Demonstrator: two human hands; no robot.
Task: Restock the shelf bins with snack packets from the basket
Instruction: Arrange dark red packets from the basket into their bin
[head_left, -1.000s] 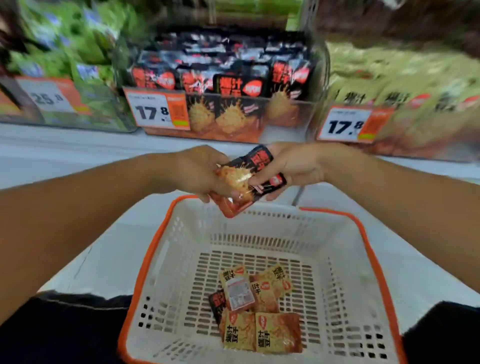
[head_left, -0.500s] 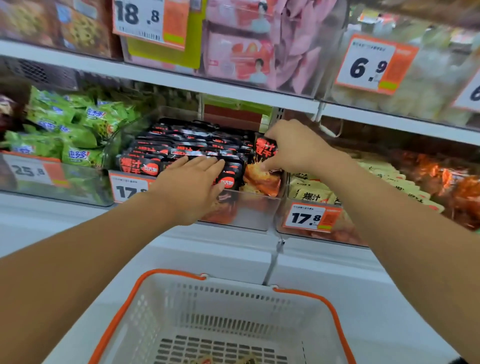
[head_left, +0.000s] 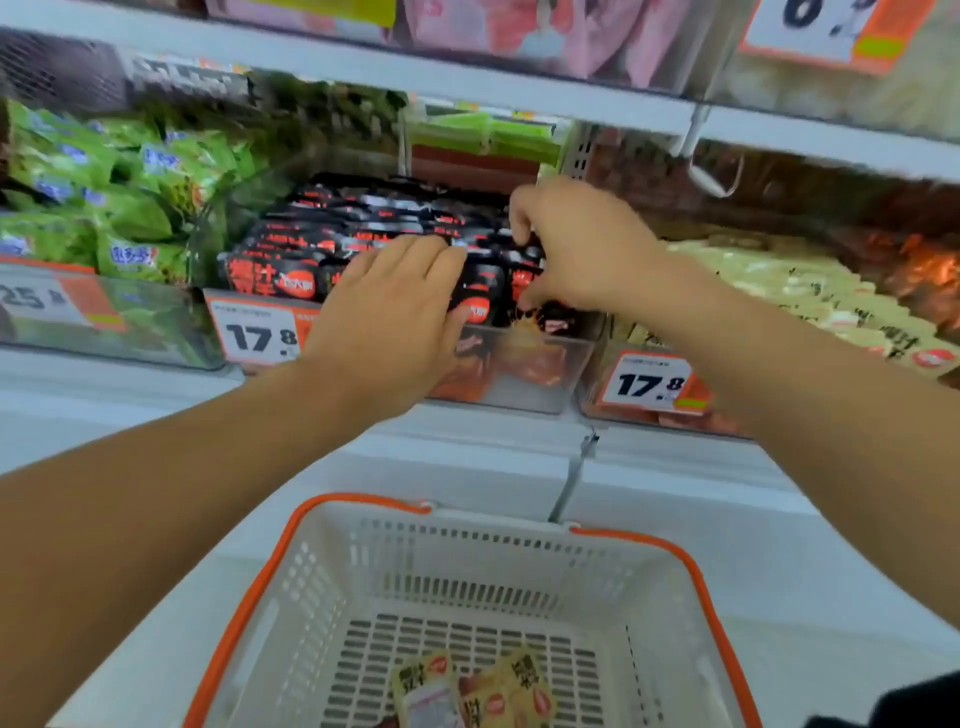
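Black packets pressed by both hands, basket nearer

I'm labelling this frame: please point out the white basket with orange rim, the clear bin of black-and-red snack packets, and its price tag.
White plastic basket with orange rim (head_left: 698, 587), head view, right rim.
Clear bin of black-and-red snack packets (head_left: 540, 374), head view, transparent front wall.
White-and-orange price tag (head_left: 257, 335), head view, printed digits.

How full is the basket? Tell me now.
Nearly empty: the white basket shows mostly bare slotted floor, with only a few yellow snack packets at the bottom.
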